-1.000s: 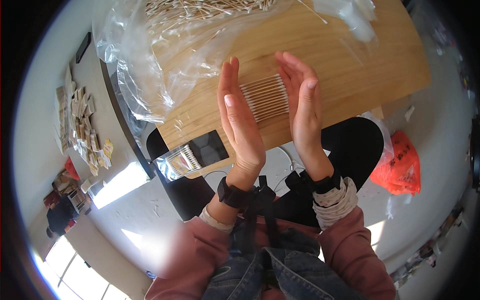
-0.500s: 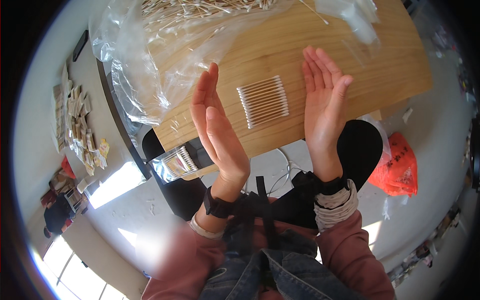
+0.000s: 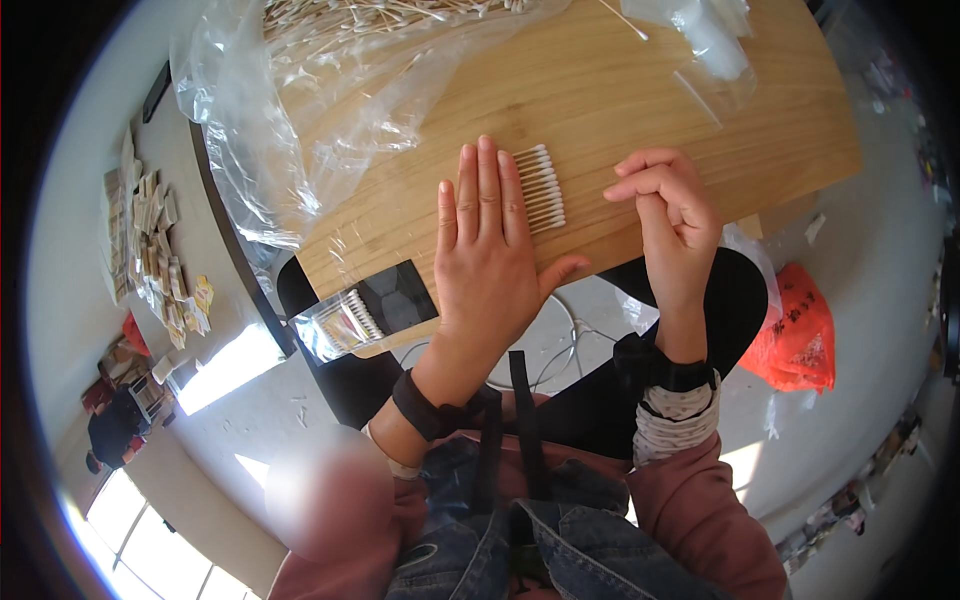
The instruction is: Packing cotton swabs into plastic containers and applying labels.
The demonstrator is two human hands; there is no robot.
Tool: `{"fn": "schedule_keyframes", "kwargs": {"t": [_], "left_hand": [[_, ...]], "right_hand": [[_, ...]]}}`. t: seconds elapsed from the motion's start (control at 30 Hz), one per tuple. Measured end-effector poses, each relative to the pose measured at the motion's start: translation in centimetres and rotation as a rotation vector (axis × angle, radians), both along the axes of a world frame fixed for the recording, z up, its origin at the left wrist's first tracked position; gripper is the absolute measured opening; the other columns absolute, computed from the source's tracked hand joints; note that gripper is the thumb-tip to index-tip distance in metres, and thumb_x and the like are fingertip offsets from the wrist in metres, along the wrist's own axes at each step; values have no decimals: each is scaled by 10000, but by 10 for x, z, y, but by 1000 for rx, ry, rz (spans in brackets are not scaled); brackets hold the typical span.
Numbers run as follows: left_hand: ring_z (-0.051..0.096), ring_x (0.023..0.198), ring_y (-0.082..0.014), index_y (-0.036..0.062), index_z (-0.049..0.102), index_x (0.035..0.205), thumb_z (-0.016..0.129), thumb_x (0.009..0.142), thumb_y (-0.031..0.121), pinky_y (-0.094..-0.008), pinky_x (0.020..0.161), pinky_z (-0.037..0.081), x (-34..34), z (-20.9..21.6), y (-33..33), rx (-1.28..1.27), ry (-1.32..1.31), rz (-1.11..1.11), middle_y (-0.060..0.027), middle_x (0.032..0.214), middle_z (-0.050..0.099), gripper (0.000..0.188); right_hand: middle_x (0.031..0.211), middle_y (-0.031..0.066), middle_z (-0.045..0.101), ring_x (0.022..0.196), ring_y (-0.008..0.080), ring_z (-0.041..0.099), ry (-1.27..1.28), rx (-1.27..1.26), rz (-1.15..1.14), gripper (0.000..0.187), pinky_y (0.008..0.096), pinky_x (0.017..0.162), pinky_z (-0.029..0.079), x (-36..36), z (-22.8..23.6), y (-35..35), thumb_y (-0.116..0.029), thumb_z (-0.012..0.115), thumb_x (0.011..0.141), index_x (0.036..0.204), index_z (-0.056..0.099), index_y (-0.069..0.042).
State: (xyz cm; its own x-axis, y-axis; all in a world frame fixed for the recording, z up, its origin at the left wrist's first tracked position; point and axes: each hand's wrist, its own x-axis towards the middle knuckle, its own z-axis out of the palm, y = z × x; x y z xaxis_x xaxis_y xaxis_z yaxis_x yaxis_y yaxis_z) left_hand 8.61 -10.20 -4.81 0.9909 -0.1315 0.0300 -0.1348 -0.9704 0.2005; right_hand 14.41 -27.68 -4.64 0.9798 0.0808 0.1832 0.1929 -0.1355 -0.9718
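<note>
A row of cotton swabs (image 3: 543, 188) lies side by side on the wooden table (image 3: 590, 110). My left hand (image 3: 487, 240) is open, palm down, its fingers stretched over the left part of the row and its thumb out to the right. Only the swabs' right ends show past the fingers. To the right of the row, my right hand (image 3: 675, 205) has its fingers curled toward the thumb, and nothing is visible in it. Left of my left wrist, a clear packet of swabs (image 3: 345, 322) lies on a black pad (image 3: 400, 295) at the table's near edge.
A large clear plastic bag (image 3: 300, 130) with many loose swabs (image 3: 370, 22) covers the far left of the table. Small clear bags (image 3: 715, 45) lie at the far right, near a single swab (image 3: 622, 18). An orange-red bag (image 3: 795, 330) stands on the floor at right.
My left hand has turned from upright to palm down and moved right over the swab row. My right hand has curled its fingers and shifted slightly right.
</note>
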Motion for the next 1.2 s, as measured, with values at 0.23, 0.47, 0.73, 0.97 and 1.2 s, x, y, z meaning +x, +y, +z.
{"fn": "schedule_keyframes", "kwargs": {"t": [0.23, 0.47, 0.73, 0.97, 1.2], "left_hand": [[249, 1528, -390, -112, 316, 1521, 618, 790, 703, -517, 1236, 192, -1, -2, 1, -26, -22, 10, -269, 1617, 289, 1135], [241, 1531, -387, -112, 320, 1520, 631, 800, 675, -516, 1238, 184, -1, -2, 1, -59, -29, 18, -268, 1619, 287, 1111], [218, 1534, -409, -127, 249, 1537, 575, 844, 712, -536, 1227, 184, -1, -2, 1, -46, -16, -2, -291, 1628, 243, 1136], [218, 1534, -410, -125, 243, 1540, 587, 837, 707, -538, 1228, 181, -2, -2, 2, -62, -18, 5, -290, 1627, 244, 1142], [255, 1527, -378, -112, 322, 1519, 614, 813, 697, -517, 1238, 192, -1, -2, 0, -68, -41, 20, -267, 1610, 304, 1112]], "right_hand": [[861, 15, 634, 850, 233, 606, -241, -331, 202, 214, 348, 774, 451, 1, -8, 5, 126, 640, 732, 727, 700, -79], [862, 13, 633, 845, 231, 599, -281, -390, 190, 194, 354, 776, 440, 2, -7, 8, 102, 663, 726, 731, 703, -88], [854, 22, 622, 841, 238, 585, -225, -326, 139, 215, 355, 754, 451, 1, -7, 12, 108, 654, 739, 756, 717, -97], [847, 38, 616, 841, 247, 587, -289, -414, 203, 224, 360, 747, 463, 4, -6, 11, 114, 642, 745, 784, 727, -89], [895, 47, 616, 874, 253, 590, -236, -367, 113, 235, 363, 761, 473, 4, -8, 15, 120, 640, 747, 808, 730, -89]]}}
